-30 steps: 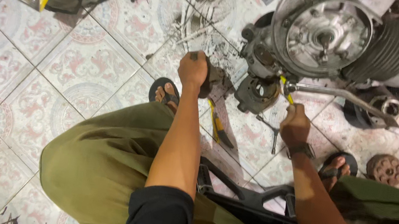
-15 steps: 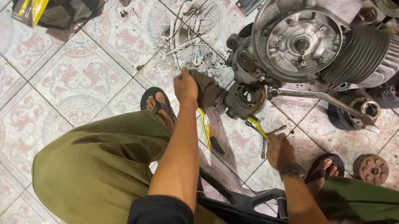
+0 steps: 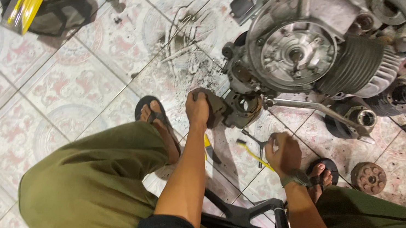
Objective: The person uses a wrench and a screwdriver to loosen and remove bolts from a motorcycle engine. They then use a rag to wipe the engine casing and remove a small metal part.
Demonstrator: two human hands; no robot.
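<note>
Patterned floor tiles (image 3: pixel 19 115), sooty just before the engine (image 3: pixel 303 48). Left hand (image 3: pixel 197 108) clenches a dark cover (image 3: pixel 215 105) at the engine's lower edge; right hand (image 3: pixel 282 153) grips a yellow-handled tool (image 3: pixel 254 155) just below it.
</note>
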